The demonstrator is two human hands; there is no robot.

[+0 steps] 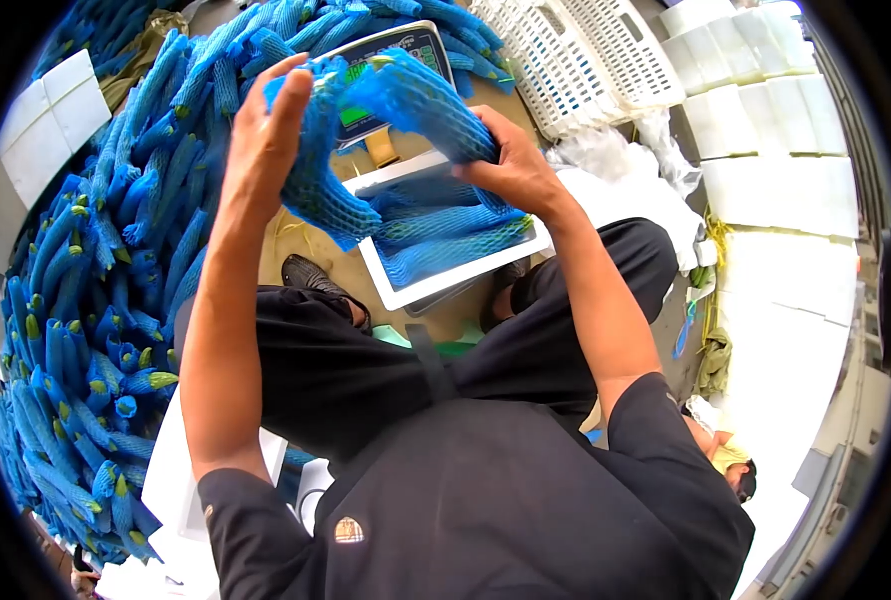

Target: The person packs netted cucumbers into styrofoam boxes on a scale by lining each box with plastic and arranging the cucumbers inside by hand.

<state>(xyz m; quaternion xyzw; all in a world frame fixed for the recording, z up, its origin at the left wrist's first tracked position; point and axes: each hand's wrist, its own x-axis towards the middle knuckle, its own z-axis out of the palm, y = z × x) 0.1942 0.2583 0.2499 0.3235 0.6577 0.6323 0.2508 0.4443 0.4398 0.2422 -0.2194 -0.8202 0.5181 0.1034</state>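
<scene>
My left hand (266,140) is closed around a long green vegetable in a blue foam net sleeve (324,175), held upright and slightly bent. Closed on the end of another netted vegetable (421,100) is my right hand (514,165). The two vegetables' tops come close together in front of the scale; I cannot tell whether they touch. Below them, a white foam box (391,292) holds several vegetables in the same blue netting. Behind my hands stands a digital scale (431,45) with a lit green display, partly covered by the vegetables.
A large heap of blue-netted vegetables (96,330) fills the left side. A white perforated plastic crate (576,60) stands at the back right, with clear plastic film (606,150) beside it. White foam boxes (776,190) are stacked along the right. Another person (731,460) is at the lower right.
</scene>
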